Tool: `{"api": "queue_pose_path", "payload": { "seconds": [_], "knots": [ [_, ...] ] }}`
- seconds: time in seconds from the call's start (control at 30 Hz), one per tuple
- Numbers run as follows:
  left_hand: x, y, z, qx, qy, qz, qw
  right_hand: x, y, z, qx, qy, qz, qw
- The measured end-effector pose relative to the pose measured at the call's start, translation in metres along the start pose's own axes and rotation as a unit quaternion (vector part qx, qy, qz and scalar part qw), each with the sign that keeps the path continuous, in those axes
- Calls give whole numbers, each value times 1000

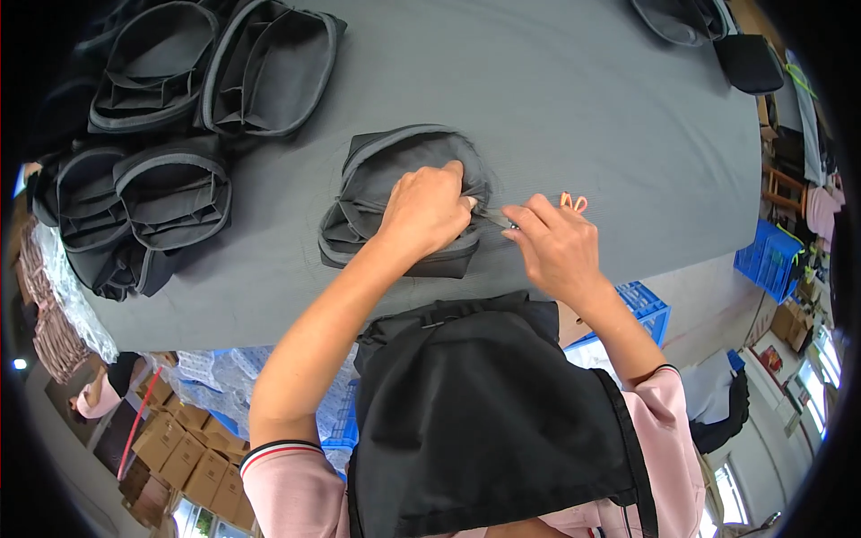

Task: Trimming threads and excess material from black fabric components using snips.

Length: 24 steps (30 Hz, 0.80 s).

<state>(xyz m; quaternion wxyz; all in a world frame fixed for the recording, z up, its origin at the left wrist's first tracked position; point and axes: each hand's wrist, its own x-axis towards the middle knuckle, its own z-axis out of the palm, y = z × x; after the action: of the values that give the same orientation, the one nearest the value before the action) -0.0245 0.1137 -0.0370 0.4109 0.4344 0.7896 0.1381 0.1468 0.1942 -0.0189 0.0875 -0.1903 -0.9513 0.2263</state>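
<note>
A black zippered pouch (359, 193) lies unzipped on the grey table, its grey lining and inner pockets showing. My left hand (423, 208) is closed over its right side, thumb and fingers pinching the rim. Just right of the pouch, my right hand (558, 242) grips a small pair of scissors (574, 203). Their orange handle loops stick out behind the fingers, and the thin metal tips point left at the pinched rim. Whether the blades touch a thread or the fabric is too small to tell.
Several similar open pouches (269, 72) are heaped on the table's (610, 108) left side. Another pouch (682, 20) and a black padded piece (750, 65) sit at the far right. Blue crates (769, 258) and cardboard boxes (193, 457) stand beyond the table; another person (100, 394) is at the left.
</note>
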Motion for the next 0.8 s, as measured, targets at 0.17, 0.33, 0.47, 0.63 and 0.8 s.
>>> {"api": "queue_pose_path", "payload": {
  "seconds": [0.17,0.33,0.47,0.63,0.8],
  "knots": [
    [-2,3,-1,2,3,-9,1000,6,1,1,-43,-46,-54,997],
    [-2,2,-1,3,5,-11,1000,8,0,-4,-66,-47,-70,994],
    [0,-1,2,10,16,2,1000,-1,-4,-4,-17,-8,-9,1000],
    [1,-1,3,0,22,3,1000,-2,-5,4,-13,-15,-5,1000],
    [-1,-4,4,-18,20,-2,1000,-1,4,7,165,41,118,978]
  ]
}}
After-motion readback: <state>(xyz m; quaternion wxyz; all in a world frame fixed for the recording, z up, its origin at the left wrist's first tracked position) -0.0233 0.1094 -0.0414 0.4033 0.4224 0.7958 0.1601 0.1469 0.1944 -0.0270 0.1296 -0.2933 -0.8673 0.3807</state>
